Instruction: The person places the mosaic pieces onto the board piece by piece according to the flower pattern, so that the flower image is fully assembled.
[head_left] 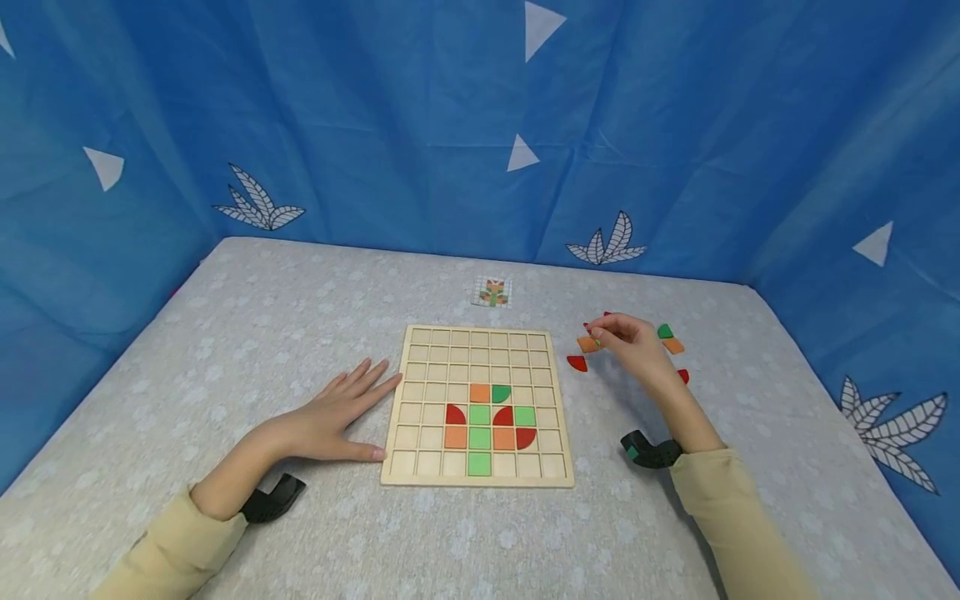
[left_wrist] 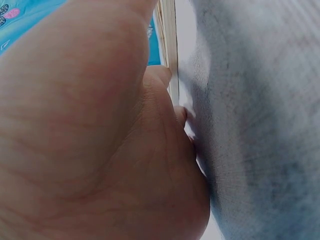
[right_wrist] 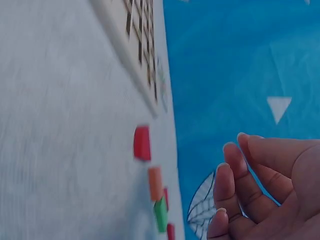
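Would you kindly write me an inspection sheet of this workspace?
Surface: pale grey cloth with a white floral print.
Job's things: pale wooden grid board partly filled with flat red, orange and green pieces; similar loose pieces lie to its right; small white card with a coloured pattern behind it.
Clutter: nothing seen.
Hands: left hand spread at the board's left edge; right hand over the loose pieces, none visibly held.
Cables: nothing seen.
Surroundings: blue fabric curtain with white triangles and leaf prints.

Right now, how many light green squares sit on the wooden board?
4: three light green squares in one column, a fourth to their right, past a red piece; none looks hidden.
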